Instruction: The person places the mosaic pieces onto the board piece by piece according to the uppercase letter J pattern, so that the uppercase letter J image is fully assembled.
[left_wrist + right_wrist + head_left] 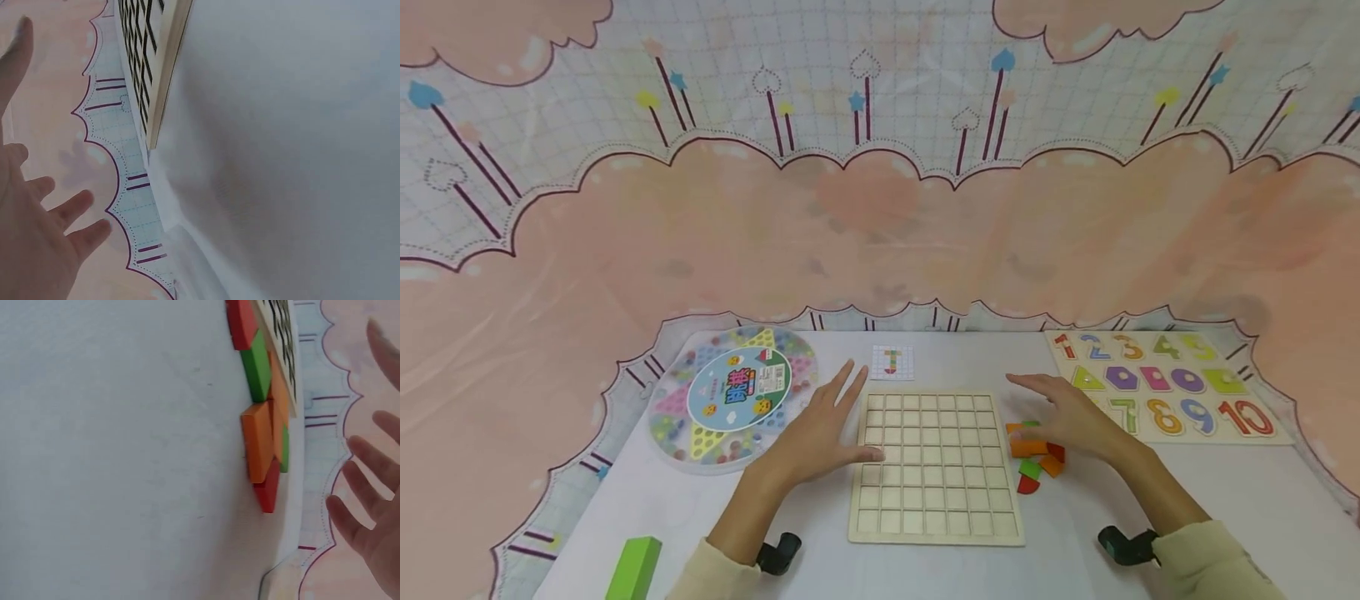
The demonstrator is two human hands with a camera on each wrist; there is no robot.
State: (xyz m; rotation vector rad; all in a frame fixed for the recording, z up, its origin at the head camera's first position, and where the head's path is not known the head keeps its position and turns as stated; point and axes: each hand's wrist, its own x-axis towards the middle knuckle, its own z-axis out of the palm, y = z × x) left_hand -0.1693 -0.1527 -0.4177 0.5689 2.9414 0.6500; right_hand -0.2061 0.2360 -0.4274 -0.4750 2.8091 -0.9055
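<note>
A pale wooden grid board lies between the two hands in the head view. My left hand hovers at its left edge with fingers spread and thumb over the border; nothing is in it. My right hand, also spread and holding nothing, is above a small pile of coloured blocks. In that pile are an orange block, a green block and a red rounded block. The right wrist view shows an orange block and a green block beside the board's edge. Behind the board lies a small pattern card.
A round Chinese checkers set lies at the left. At the back right is a number and shape puzzle board. A green block rests near the front left. A printed cloth hangs behind the white table.
</note>
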